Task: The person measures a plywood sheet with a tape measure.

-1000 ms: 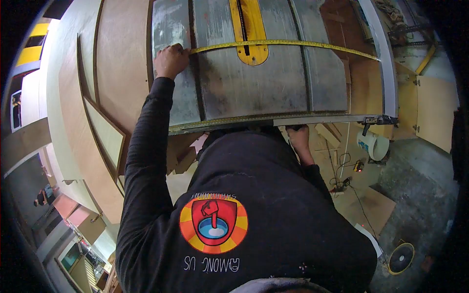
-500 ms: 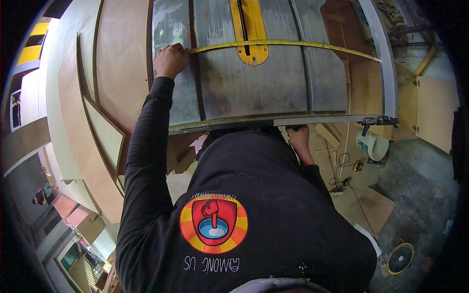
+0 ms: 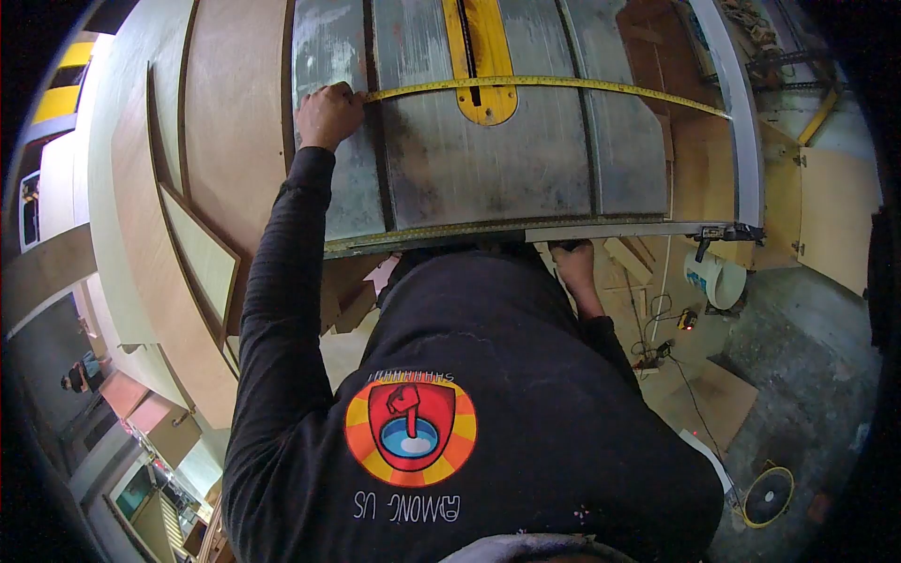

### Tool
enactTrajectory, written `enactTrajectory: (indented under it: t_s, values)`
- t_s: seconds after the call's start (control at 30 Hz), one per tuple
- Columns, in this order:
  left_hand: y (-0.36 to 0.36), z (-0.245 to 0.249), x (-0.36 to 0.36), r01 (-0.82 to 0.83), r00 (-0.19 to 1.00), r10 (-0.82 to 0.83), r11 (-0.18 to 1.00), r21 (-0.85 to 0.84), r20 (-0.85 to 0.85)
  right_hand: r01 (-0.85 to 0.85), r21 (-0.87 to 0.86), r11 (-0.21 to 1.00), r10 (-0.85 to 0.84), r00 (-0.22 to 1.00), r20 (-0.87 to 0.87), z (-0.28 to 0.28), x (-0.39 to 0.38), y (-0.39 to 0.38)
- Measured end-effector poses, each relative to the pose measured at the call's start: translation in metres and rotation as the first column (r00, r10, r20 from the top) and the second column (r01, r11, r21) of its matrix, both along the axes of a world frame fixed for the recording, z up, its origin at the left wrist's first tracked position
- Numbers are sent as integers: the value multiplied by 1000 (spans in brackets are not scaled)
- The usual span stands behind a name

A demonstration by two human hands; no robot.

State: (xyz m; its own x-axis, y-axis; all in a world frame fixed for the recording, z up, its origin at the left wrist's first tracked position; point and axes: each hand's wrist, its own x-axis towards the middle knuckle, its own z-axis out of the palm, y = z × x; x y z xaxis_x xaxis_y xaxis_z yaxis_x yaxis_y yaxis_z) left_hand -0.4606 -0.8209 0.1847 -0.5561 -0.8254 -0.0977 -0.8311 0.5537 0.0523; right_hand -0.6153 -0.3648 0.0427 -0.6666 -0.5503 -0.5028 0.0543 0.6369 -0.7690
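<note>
Yellow tape measure [image 3: 619,88]: slightly bowed across the grey saw table [image 3: 488,174], reaching the side rail [image 3: 744,141], well apart from the front edge [image 3: 450,231]. Left hand [image 3: 330,116]: closed on tape end. Right hand [image 3: 574,266]: beneath edge; grip cannot be told.

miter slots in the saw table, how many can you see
2: one left miter slot beside the left hand, and one right miter slot beyond the yellow throat plate. The tape measure crosses both.
</note>
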Motion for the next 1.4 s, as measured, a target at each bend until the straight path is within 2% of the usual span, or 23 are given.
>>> enactTrajectory:
  t_s: [0.1, 0.13, 0.2, 0.23, 0.27, 0.3, 0.33, 0.37, 0.4, 0.43, 0.5, 0.53, 0.6, 0.7, 0.97, 1.03, 1.1, 1.17, 1.23, 1.27, 1.3, 1.37, 1.4]
  values:
    - [-1, -1, 1, 12, 1000, -12, 1000, 12, -5, -226, -55, 973, 231, 964, 134, -12, -15, 24]
    - [-1, -1, 1, 12, 1000, -12, 1000, 11, -6, -7, -317, 948, 81, 972, 220, -17, -13, 33]
    - [1, 0, 0, 8, 999, -8, 1000, -13, 33, 223, -536, 814, -37, 941, 335, -32, -23, 44]
    - [1, -1, 1, 3, 1000, -3, 1000, -18, 30, 621, -432, 655, -273, 726, 631, -41, -39, 46]
    - [0, -2, 1, 8, 1000, -7, 1000, -12, 19, 895, -197, 400, -402, 364, 840, -49, -52, 47]
    - [0, -3, 3, 14, 1000, -14, 1000, -4, 11, 894, -196, 403, -399, 364, 842, -56, -61, 52]
    - [-1, -4, 3, 11, 1000, -11, 1000, -10, 10, 599, -316, 736, -466, 786, 406, -62, -70, 55]
    - [-2, -4, 3, 5, 1000, -5, 1000, -6, 23, 313, -302, 901, -278, 948, 152, -86, -84, 66]
    - [-3, -5, 2, 0, 999, 1, 1000, -2, 33, 12, -188, 982, -45, 985, -169, -109, -97, 77]
    - [-4, -6, 3, -1, 1000, 1, 1000, -10, 31, -188, -55, 981, 146, 887, -439, -110, -106, 75]
    - [-5, -9, 6, 71, 997, -73, 995, -72, -25, 170, -475, 863, -164, 985, 55, -117, -107, 75]
    - [-4, -9, 6, 70, 997, -72, 995, -76, -26, 392, -575, 718, -228, 913, 338, -106, -104, 69]
    - [-4, -6, 5, 84, 996, -84, 994, -68, -2, 792, -501, 348, -131, 571, 811, -83, -102, 53]
    - [0, 0, 1, 34, 999, -34, 999, -8, -1, 866, -356, 351, -349, 474, 808, -43, -90, 33]
    - [-10, -23, 12, 116, 992, -122, 986, -122, -42, 845, -354, 400, -289, 483, 827, -62, -119, 24]
    - [1, -4, 9, 60, 997, -61, 998, -18, -36, 830, -352, 433, -267, 491, 830, -77, -125, 23]
    - [-6, -17, 25, 397, 915, -402, 907, -144, -13, 818, -337, 466, -261, 492, 831, -97, -126, 25]
    - [24, 6, 24, 117, 968, -127, 991, -59, -218, 810, -313, 496, -263, 484, 835, -114, -118, 29]
    - [34, 11, 38, 147, 957, -163, 986, -83, -241, 799, -277, 534, -272, 472, 838, -133, -103, 34]
    - [38, 5, 48, -80, 954, 88, 996, 38, -286, 799, -252, 546, -289, 462, 839, -138, -92, 38]
    - [39, -4, 65, -90, 956, 96, 995, 33, -278, 793, -222, 567, -298, 449, 842, -145, -80, 40]
    - [36, -18, 99, -103, 765, 304, 928, 358, -568, 776, -166, 608, -324, 434, 840, -163, -57, 44]
    - [37, -19, 113, -106, 761, 306, 929, 356, -572, 756, -133, 641, -335, 431, 838, -171, -46, 46]
